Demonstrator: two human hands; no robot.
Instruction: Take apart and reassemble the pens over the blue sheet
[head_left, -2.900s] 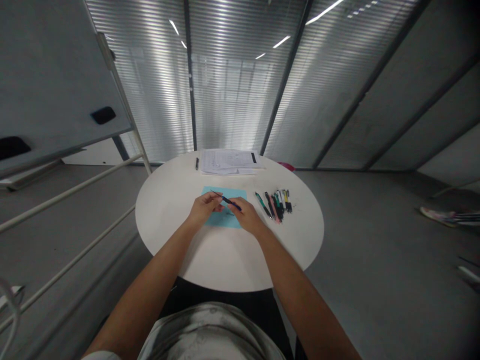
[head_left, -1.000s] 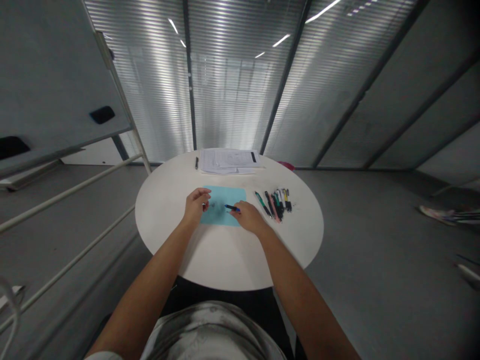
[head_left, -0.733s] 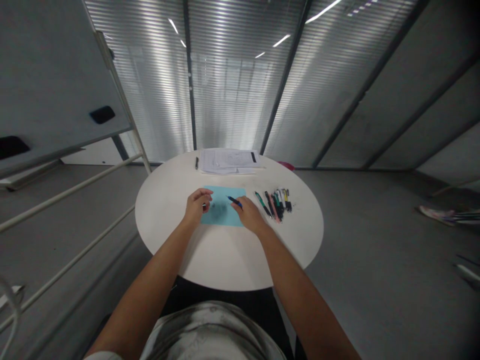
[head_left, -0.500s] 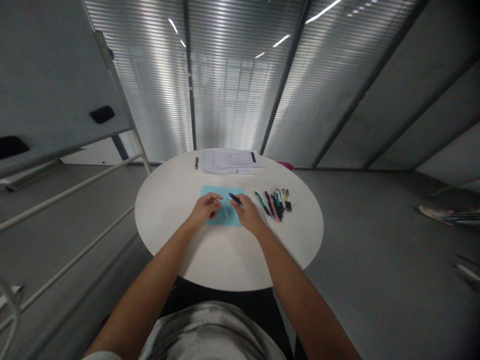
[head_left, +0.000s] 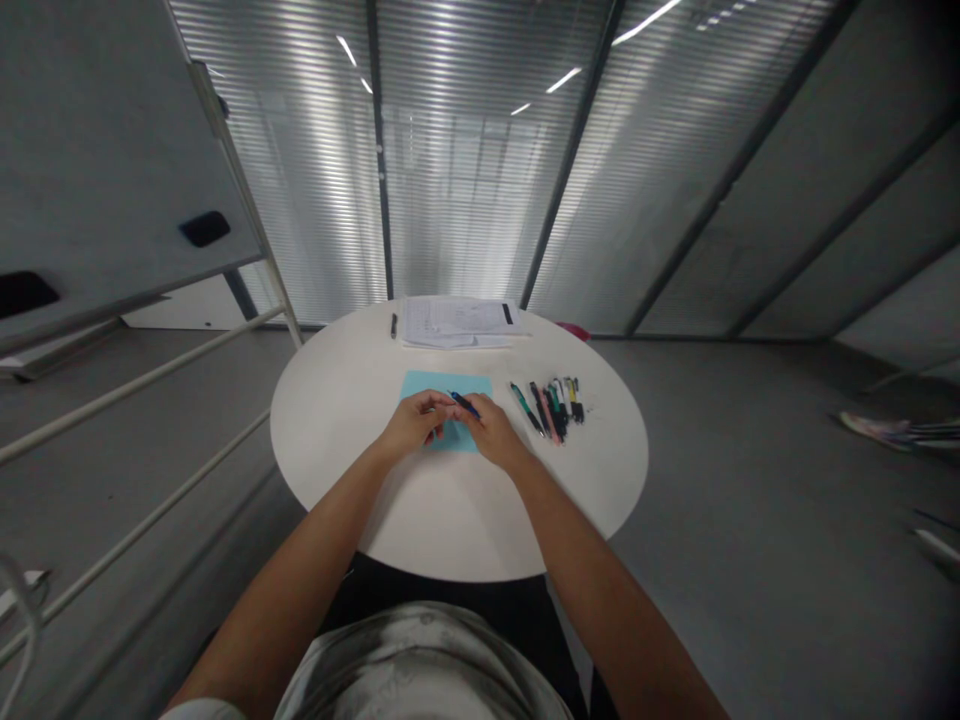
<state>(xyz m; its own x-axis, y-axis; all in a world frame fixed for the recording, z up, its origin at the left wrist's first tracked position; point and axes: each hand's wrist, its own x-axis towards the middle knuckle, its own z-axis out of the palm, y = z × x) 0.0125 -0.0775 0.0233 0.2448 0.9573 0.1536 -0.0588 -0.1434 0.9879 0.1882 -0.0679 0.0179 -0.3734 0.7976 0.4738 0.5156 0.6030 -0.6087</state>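
A dark blue pen (head_left: 465,404) is held over a light blue sheet (head_left: 456,438) on a round white table. My right hand (head_left: 487,425) is closed round the pen's near end. My left hand (head_left: 415,420) has come up to its far end, with thumb and fingers pinched at the tip. Both hands meet at the pen and cover much of the sheet's middle. Just right of my right hand lies a green pen (head_left: 526,409), apart from a bunch of pens and markers (head_left: 559,405) in several colours.
Printed papers (head_left: 457,322) lie at the far side of the white table (head_left: 465,520), with a dark pen (head_left: 394,326) to their left. A whiteboard on a white frame (head_left: 150,375) stands at the left. Blinds hang beyond the table.
My left hand has moved right and closed at the pen's tip. The pen and my right hand have shifted slightly left and down. The sheet and the other pens have stayed put.
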